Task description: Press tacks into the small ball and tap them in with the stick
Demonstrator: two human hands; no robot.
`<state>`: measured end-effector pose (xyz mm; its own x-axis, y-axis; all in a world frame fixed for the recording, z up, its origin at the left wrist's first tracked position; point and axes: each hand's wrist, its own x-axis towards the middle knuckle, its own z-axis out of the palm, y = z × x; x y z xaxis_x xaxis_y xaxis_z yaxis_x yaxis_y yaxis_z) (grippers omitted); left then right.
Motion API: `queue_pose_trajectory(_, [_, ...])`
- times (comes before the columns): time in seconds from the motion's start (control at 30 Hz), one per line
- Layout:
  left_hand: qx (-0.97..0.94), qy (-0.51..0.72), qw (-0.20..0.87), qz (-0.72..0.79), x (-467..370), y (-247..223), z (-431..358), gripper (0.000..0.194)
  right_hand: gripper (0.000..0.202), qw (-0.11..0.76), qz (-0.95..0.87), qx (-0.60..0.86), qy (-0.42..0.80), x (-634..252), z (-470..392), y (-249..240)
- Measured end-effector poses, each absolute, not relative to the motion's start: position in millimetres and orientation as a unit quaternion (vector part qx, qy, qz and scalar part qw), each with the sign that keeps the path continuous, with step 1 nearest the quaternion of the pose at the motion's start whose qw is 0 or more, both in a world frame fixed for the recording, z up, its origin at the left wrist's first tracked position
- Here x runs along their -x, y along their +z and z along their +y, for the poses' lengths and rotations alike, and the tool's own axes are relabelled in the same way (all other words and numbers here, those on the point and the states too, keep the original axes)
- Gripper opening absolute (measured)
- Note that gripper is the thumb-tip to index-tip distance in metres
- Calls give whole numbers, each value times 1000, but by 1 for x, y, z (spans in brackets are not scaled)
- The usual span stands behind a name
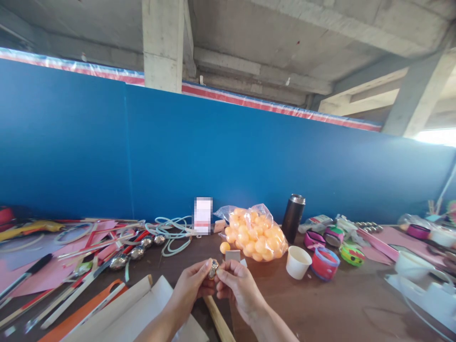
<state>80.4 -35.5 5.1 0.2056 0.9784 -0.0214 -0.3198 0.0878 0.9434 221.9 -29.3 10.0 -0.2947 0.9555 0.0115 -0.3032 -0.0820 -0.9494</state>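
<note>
Left hand (192, 282), right hand (238, 284) over bench (331, 311), fingers clamping silvery piece (213, 269) (bagged orange balls (254, 235) near far edge)

The small rounded silver piece (213, 269) in your grip looks metallic and glossy. Beyond your grip, a clear crinkled bag (223, 211) of shiny plastic covers smooth orange plastic balls (251, 235). To the right of your grip, the white tapered cup (297, 267) looks like matt paper, and the black cylindrical bottle (292, 220) behind it has a bright metal rim (298, 198). The long tan stick (217, 317) just below your grip looks wooden.
</note>
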Motion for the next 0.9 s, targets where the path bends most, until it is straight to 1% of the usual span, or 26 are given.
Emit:
queue_pose_trajectory(0.27, [-446,514,627,379,-82,5,-36,40,23,485,-476,357,641,-220,-31,9])
queue_pose_trajectory(0.43, [-459,507,620,385,-81,5,-36,42,26,479,-485,391,618,-218,-31,8])
queue_pose_trajectory(0.67, [-423,514,642,380,-82,11,-39,42,29,475,-524,386,591,-218,-28,12])
queue_pose_trajectory(0.73, [-385,531,645,392,-80,14,-37,42,31,456,-558,411,558,-224,-29,15])
queue_pose_trajectory(0.8, [-342,557,633,416,-75,14,-33,43,32,414,-615,458,490,-233,-33,17])
queue_pose_trajectory(0.83, [-323,571,622,428,-72,14,-30,44,31,381,-652,487,440,-238,-36,18])
queue_pose_trajectory(0.9, [-291,597,600,445,-65,11,-24,45,22,291,-724,536,323,-245,-44,21])
